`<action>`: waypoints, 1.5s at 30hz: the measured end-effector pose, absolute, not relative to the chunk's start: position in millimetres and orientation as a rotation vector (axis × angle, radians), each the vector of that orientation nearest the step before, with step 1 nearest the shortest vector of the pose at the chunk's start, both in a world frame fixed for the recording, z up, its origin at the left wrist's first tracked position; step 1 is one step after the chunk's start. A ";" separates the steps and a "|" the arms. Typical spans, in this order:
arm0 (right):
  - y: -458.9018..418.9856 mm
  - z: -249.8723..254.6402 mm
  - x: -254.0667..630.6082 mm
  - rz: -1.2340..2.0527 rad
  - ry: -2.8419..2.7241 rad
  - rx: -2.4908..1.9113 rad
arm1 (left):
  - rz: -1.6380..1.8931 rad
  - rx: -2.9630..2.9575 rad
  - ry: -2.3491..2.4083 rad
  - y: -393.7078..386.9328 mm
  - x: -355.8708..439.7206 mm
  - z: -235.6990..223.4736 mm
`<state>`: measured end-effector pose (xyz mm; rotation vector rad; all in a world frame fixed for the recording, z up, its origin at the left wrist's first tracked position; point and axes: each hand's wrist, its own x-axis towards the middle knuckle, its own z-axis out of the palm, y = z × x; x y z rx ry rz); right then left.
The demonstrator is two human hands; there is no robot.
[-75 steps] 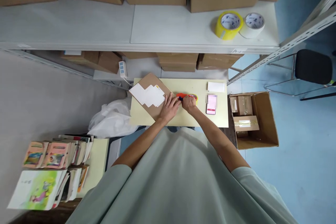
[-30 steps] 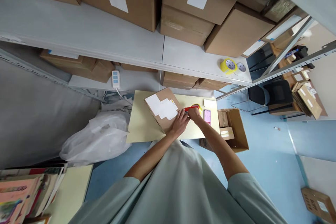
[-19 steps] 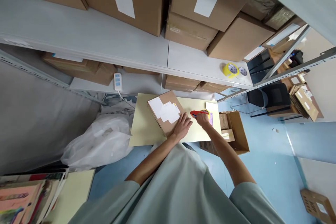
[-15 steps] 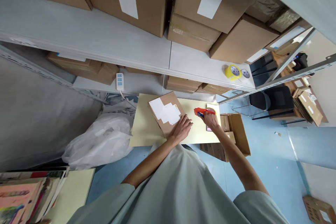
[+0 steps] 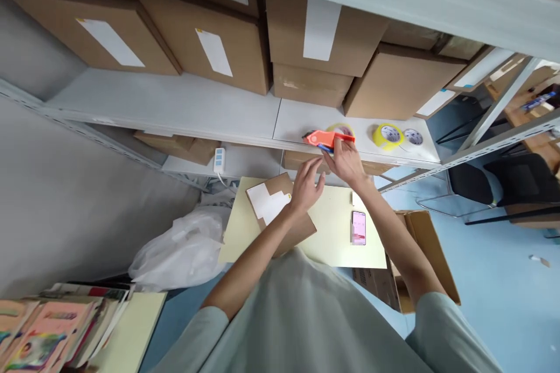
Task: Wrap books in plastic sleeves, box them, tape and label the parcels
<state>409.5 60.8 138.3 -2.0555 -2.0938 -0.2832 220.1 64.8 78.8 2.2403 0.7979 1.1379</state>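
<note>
An orange-red tape gun with a blue part and a roll of tape is gripped in my right hand, just in front of the upper shelf's edge. To its left, my left hand is raised with bent fingers apart, holding nothing. Below it, a flat cardboard box lies askew on the pale yellow table, several white labels on its top. My left forearm hides part of that box. A phone with a lit pink screen rests on the table's right side.
The grey shelf holds large cartons, a yellow tape roll and a white tape roll. An open carton stands right of the table. Left are a white plastic bag, books and a power strip.
My right hand has carried the tape gun up from the table to the shelf edge. My left hand has lifted off the box. The view has tilted upward.
</note>
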 end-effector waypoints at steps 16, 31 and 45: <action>37.0 72.3 423.9 -0.075 -1.675 -1.970 | 0.589 2.275 1.293 81.3 167.3 -3.7; -161.9 -74.4 308.1 1.964 0.273 -1.204 | -0.321 2.203 1.614 172.5 158.3 -53.3; -191.0 -30.5 343.5 1.662 0.105 -1.100 | 0.208 1.981 1.654 126.5 157.0 7.3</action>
